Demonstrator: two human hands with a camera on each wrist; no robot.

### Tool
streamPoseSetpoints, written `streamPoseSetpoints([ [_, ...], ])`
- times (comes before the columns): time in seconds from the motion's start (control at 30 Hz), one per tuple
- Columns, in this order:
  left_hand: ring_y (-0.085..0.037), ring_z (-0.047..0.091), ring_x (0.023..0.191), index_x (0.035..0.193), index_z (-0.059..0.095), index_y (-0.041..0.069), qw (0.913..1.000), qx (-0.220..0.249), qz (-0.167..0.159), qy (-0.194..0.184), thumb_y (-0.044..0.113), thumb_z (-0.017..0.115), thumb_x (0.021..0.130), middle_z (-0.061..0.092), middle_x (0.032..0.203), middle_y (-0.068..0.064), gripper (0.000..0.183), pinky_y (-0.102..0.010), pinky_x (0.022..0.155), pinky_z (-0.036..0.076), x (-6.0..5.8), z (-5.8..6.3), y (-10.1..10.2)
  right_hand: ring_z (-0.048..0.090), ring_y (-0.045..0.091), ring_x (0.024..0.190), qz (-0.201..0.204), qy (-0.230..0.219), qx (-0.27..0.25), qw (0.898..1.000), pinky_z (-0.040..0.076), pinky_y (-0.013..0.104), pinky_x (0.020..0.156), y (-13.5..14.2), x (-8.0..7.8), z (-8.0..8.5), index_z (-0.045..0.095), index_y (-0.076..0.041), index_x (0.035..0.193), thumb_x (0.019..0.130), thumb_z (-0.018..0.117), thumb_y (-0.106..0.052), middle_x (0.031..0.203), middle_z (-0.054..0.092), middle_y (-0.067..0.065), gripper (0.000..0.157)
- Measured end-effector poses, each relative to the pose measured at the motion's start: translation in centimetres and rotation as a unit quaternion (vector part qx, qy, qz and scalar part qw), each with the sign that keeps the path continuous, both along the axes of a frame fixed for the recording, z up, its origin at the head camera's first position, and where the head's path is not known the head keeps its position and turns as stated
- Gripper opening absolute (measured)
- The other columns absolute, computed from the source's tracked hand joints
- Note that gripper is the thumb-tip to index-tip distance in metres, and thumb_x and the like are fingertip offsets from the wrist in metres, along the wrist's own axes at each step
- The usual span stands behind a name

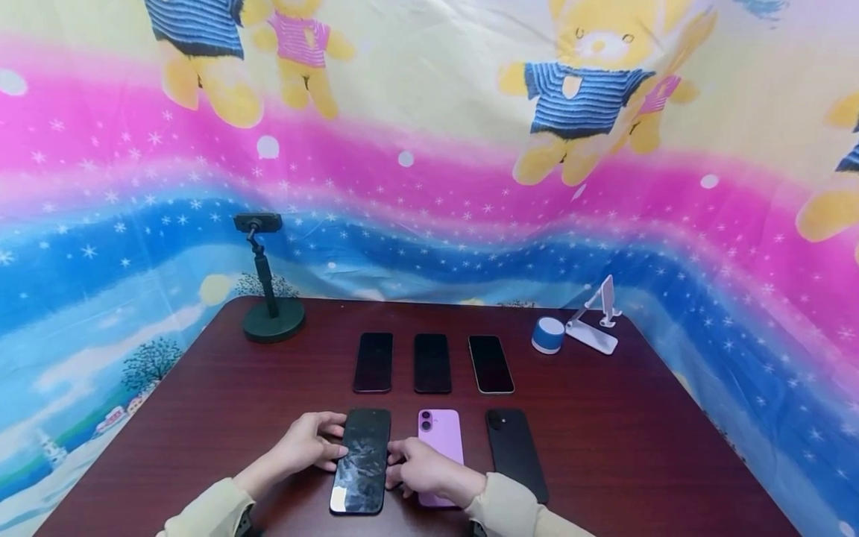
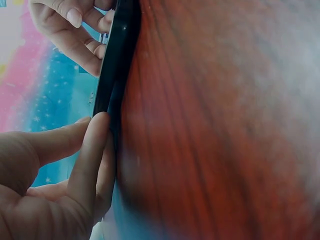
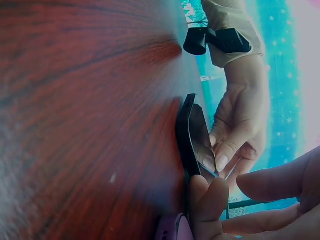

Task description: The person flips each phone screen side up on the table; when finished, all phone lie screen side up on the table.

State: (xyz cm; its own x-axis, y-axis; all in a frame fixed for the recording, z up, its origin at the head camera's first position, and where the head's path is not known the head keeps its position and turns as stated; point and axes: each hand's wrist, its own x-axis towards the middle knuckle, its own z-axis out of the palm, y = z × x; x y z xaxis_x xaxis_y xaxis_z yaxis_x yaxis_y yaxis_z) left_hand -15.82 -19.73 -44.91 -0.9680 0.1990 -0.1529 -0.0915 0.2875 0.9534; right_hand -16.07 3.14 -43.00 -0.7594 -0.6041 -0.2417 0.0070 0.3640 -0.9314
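Observation:
A black phone (image 1: 362,462) lies screen up at the front left of the table, its glossy face catching reflections. My left hand (image 1: 305,440) grips its left edge, the thumb at the rim of the screen. From the other side my right hand (image 1: 426,470) holds the right edge with curled fingers. In the left wrist view the phone (image 2: 117,55) shows edge-on, close over the wood, with the left fingertips pinching its side. A lilac phone (image 1: 443,429), camera side up, is partly hidden beneath my right hand. Right of it rests a black phone (image 1: 520,455), also back up.
Farther back lie three dark-screened phones in a row: left (image 1: 373,363), middle (image 1: 432,364) and right (image 1: 491,364). A dark green stand (image 1: 274,321) rises at the back left. A blue and white cylinder (image 1: 548,335) and a white folding stand (image 1: 590,337) occupy the back right.

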Motion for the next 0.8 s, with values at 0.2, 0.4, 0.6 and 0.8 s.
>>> streamPoseSetpoints([
  [0.2,-0.022,0.066,0.080,0.130,0.038,-0.023,0.9999,-0.006,0.010,-0.010,-0.008,0.070,0.079,0.058,0.108,-0.027,0.062,-0.039,0.064,0.059,-0.16,0.21,0.14,0.063,0.022,0.075,-0.001,0.008,0.006,1.000,0.041,0.020,0.046,-0.01,-0.06,0.15,0.038,0.026,0.129,0.085,0.053,0.009,0.098,0.056,0.011,0.049],
  [0.4,-0.020,0.066,0.077,0.125,0.043,-0.022,0.9994,-0.018,0.025,-0.016,-0.009,0.072,0.077,0.059,0.106,-0.025,0.058,-0.038,0.062,0.059,-0.33,0.31,0.26,0.059,0.017,0.069,0.000,0.005,0.012,1.000,0.041,0.021,0.046,-0.17,-0.29,-0.20,0.039,0.024,0.130,0.087,0.053,0.008,0.099,0.057,0.011,0.048],
  [0.6,-0.018,0.066,0.072,0.120,0.048,-0.021,0.9993,-0.025,0.025,-0.013,-0.007,0.073,0.077,0.059,0.100,-0.022,0.053,-0.037,0.062,0.059,-0.37,0.25,0.18,0.057,0.015,0.065,0.001,0.003,0.020,1.000,0.040,0.021,0.045,-0.28,-0.37,-0.27,0.040,0.023,0.130,0.089,0.053,0.007,0.098,0.057,0.011,0.046],
  [0.8,-0.017,0.067,0.069,0.116,0.052,-0.020,0.9986,-0.048,0.021,0.001,-0.008,0.073,0.075,0.062,0.093,-0.017,0.048,-0.034,0.061,0.059,-0.51,0.37,0.19,0.059,0.017,0.066,0.004,0.008,0.023,1.000,0.041,0.022,0.045,-0.34,-0.45,-0.21,0.040,0.023,0.131,0.089,0.053,0.006,0.099,0.057,0.011,0.047],
])
